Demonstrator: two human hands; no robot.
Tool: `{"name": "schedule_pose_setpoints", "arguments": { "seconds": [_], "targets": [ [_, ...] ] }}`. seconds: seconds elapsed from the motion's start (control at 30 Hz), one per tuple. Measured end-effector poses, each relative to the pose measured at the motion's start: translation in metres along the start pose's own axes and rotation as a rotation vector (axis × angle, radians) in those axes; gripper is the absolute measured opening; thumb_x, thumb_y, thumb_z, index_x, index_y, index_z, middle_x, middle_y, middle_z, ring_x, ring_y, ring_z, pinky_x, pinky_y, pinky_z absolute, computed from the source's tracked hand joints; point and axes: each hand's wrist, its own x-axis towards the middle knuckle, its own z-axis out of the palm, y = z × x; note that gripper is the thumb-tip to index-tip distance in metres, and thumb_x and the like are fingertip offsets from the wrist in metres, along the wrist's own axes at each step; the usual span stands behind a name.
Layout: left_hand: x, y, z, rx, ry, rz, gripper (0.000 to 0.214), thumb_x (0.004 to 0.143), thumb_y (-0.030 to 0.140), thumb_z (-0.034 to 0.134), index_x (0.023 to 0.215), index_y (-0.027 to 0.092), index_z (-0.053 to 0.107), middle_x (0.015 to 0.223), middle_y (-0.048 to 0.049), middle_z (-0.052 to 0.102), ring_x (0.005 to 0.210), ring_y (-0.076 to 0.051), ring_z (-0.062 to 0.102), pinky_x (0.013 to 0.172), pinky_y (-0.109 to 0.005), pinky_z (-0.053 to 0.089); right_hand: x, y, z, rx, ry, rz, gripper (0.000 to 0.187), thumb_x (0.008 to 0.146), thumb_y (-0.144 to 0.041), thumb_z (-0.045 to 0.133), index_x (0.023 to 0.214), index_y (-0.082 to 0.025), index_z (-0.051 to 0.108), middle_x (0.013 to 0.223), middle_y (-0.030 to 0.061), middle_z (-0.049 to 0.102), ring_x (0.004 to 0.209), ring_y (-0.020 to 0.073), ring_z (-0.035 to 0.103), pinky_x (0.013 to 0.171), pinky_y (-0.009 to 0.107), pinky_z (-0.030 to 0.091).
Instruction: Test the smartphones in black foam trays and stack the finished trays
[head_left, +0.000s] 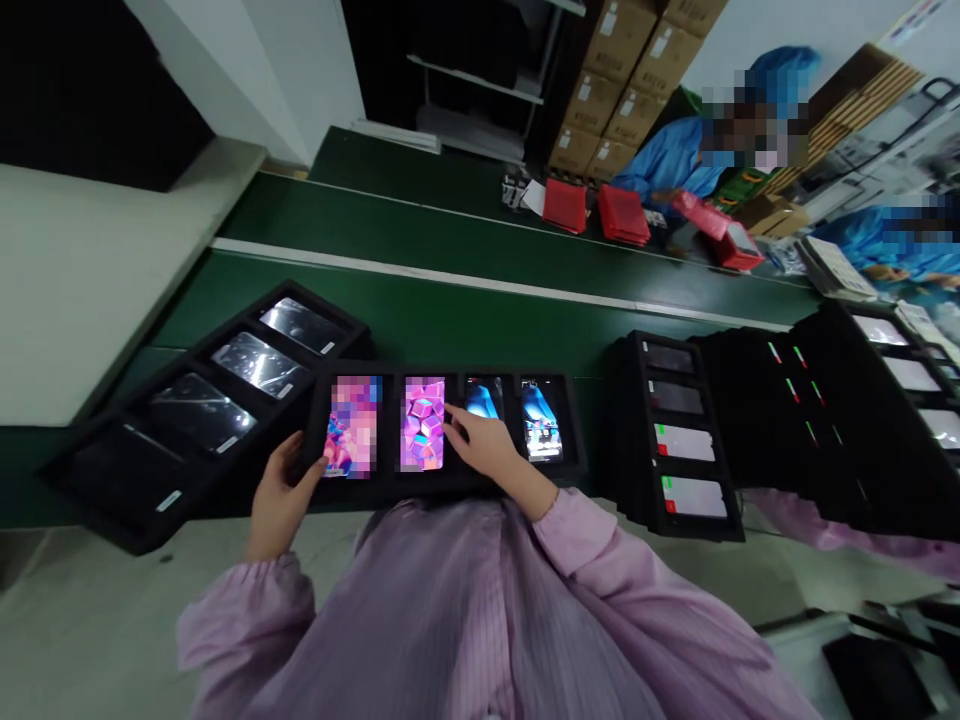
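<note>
A black foam tray lies in front of me with phones in its slots, their screens lit. My left hand is closed about the left end of this tray, with the thumb on the rim beside the leftmost phone. My right hand holds nothing; its index finger reaches to the right edge of the second phone, which displays pink and purple cubes. Under that hand, a third phone with a blue picture is partly covered. A fourth phone shows a similar screen at the right end.
At left, another black tray of dark-screened phones lies at an angle. Stacked black trays stand to the right. Red packets lie across the green bench. Co-workers in blue sit beyond, near cardboard boxes.
</note>
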Motion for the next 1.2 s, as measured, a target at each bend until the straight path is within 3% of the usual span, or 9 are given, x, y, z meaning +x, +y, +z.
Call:
{"name": "schedule_pose_setpoints", "arguments": {
  "seconds": [0.17, 0.27, 0.37, 0.57, 0.77, 0.97, 1.07, 1.2],
  "targets": [
    [-0.001, -0.001, -0.009, -0.022, -0.081, -0.026, 0.085, 0.069, 0.049, 0.073, 0.148, 0.025, 0.049, 0.138, -0.015, 0.064, 0.134, -0.037, 0.058, 0.109, -0.054, 0.052, -0.03, 0.008, 0.016, 0.067, -0.13, -0.275, 0.034, 0.106, -0.041, 0.057, 0.132, -0.025, 0.071, 0.112, 0.0026, 0.081, 0.095, 0.0182, 0.077, 0.073, 0.024, 0.051],
    [0.005, -0.001, -0.013, -0.014, -0.141, -0.034, 0.095, 0.067, 0.046, 0.074, 0.154, 0.025, 0.041, 0.142, -0.0164, 0.062, 0.135, -0.038, 0.058, 0.108, -0.055, 0.053, -0.038, 0.003, 0.028, 0.094, -0.168, -0.345, 0.029, 0.105, -0.039, 0.059, 0.126, -0.026, 0.074, 0.121, 0.0007, 0.079, 0.095, 0.0171, 0.077, 0.072, 0.023, 0.052],
    [0.009, -0.006, -0.016, 0.062, -0.204, -0.017, 0.101, 0.065, 0.044, 0.075, 0.157, 0.025, 0.037, 0.147, -0.0167, 0.058, 0.139, -0.038, 0.054, 0.113, -0.055, 0.048, -0.035, -0.003, 0.03, 0.058, -0.184, -0.3, 0.029, 0.106, -0.041, 0.057, 0.124, -0.026, 0.075, 0.121, 0.0007, 0.079, 0.099, 0.0205, 0.078, 0.076, 0.026, 0.055],
    [0.012, -0.016, -0.017, 0.262, -0.25, 0.093, 0.106, 0.063, 0.042, 0.078, 0.158, 0.025, 0.034, 0.146, -0.0178, 0.058, 0.139, -0.04, 0.053, 0.115, -0.058, 0.043, -0.023, -0.006, 0.025, 0.023, -0.095, -0.057, 0.039, 0.108, -0.04, 0.051, 0.142, -0.026, 0.065, 0.127, 0.0063, 0.076, 0.108, 0.0245, 0.076, 0.086, 0.032, 0.059],
    [0.019, -0.007, -0.011, 0.366, -0.225, 0.164, 0.107, 0.057, 0.05, 0.079, 0.152, 0.019, 0.041, 0.146, -0.0206, 0.055, 0.141, -0.044, 0.047, 0.115, -0.063, 0.041, -0.035, 0.003, 0.022, 0.156, -0.059, -0.098, 0.04, 0.109, -0.036, 0.048, 0.144, -0.024, 0.063, 0.122, 0.0049, 0.078, 0.109, 0.0206, 0.075, 0.094, 0.029, 0.057],
    [0.026, -0.004, -0.003, 0.366, -0.168, 0.144, 0.112, 0.054, 0.052, 0.076, 0.153, 0.013, 0.042, 0.146, -0.024, 0.052, 0.142, -0.045, 0.046, 0.118, -0.06, 0.04, -0.069, 0.039, 0.014, 0.229, 0.08, -0.036, 0.032, 0.108, -0.03, 0.049, 0.128, -0.024, 0.073, 0.116, 0.005, 0.08, 0.104, 0.0188, 0.076, 0.09, 0.026, 0.056],
    [0.025, -0.005, -0.001, 0.365, -0.144, 0.139, 0.107, 0.056, 0.05, 0.075, 0.152, 0.016, 0.042, 0.146, -0.0229, 0.053, 0.141, -0.045, 0.046, 0.117, -0.061, 0.04, -0.082, 0.053, 0.013, 0.203, 0.065, -0.019, 0.029, 0.108, -0.03, 0.05, 0.118, -0.026, 0.077, 0.111, 0.0037, 0.081, 0.099, 0.0188, 0.077, 0.085, 0.025, 0.055],
    [0.021, -0.002, -0.002, 0.369, -0.139, 0.126, 0.106, 0.059, 0.053, 0.074, 0.152, 0.016, 0.042, 0.146, -0.0233, 0.052, 0.141, -0.044, 0.046, 0.116, -0.06, 0.041, -0.083, 0.055, 0.015, 0.167, 0.01, -0.025, 0.029, 0.108, -0.032, 0.051, 0.119, -0.026, 0.077, 0.119, 0.0037, 0.079, 0.108, 0.0212, 0.076, 0.088, 0.027, 0.056]
  ]
}}
